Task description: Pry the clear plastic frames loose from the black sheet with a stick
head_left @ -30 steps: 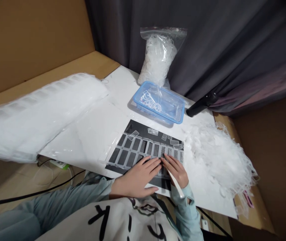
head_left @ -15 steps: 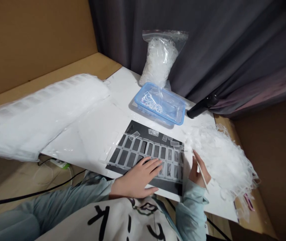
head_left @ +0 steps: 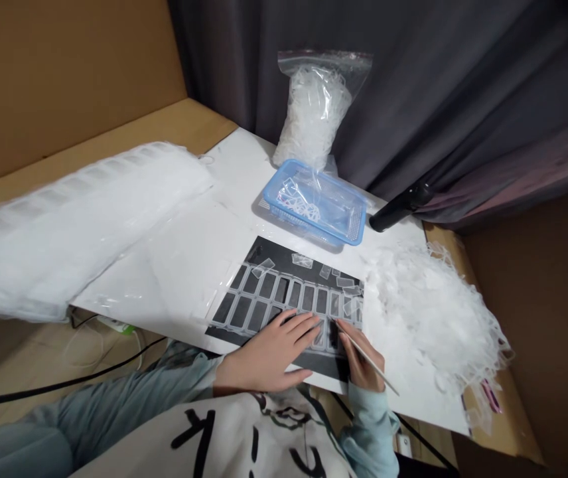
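A clear plastic sheet of rectangular frames (head_left: 267,285) in two rows lies over a black mat (head_left: 277,253). My left hand (head_left: 269,355) rests on it palm down, its fingers stretched across the lower row. Just right of those fingertips, my right hand (head_left: 365,365) pinches a thin white stick (head_left: 382,378) like a pen. The stick's lower tip is by the right-hand cells and hidden by the fingers. Several small loose clear rectangles (head_left: 302,261) are scattered on the mat's far part.
On the right is a heap of clear plastic frame pieces (head_left: 428,312). Behind the mat stand a blue basket (head_left: 356,229) with small pieces and a filled zip bag (head_left: 316,113). A black cylinder (head_left: 393,211) lies by the curtain. Stacked white sheets (head_left: 89,219) cover the left.
My right hand has moved left with the stick, from the edge of the heap to the lower right cells of the sheet. My left hand has stayed in place.
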{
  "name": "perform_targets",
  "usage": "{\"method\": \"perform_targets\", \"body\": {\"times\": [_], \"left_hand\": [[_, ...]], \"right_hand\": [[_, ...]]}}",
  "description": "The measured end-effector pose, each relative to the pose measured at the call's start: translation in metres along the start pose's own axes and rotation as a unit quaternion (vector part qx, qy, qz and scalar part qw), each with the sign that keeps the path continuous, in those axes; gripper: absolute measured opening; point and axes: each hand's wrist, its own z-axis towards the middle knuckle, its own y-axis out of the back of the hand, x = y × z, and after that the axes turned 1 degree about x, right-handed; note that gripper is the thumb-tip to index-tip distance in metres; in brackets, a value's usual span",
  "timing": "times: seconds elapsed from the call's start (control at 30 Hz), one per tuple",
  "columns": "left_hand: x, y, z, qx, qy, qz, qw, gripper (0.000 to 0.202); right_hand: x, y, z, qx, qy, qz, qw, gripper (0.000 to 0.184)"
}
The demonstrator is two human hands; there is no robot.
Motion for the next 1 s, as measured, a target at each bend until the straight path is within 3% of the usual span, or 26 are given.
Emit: {"method": "perform_targets", "body": {"times": [0.27,0.53,0.8,1.0], "left_hand": [[0.0,-0.001,0.0,0.0,0.001,0.007,1.0,0.068],[-0.001,0.001,0.0,0.005,0.008,0.003,1.0,0.067],[-0.001,-0.001,0.001,-0.003,0.006,-0.001,1.0,0.066],[-0.002,-0.002,0.001,-0.012,0.012,0.007,1.0,0.065]], "right_hand": [[-0.014,0.001,0.001,0.021,0.068,-0.081,0.994,0.03],[-0.011,-0.006,0.005,0.031,0.148,-0.2,0.968,0.034],[-0.018,-0.018,0.003,0.023,0.121,-0.23,0.965,0.036],[-0.013,-0.013,0.01,0.025,0.129,-0.217,0.967,0.04]]}}
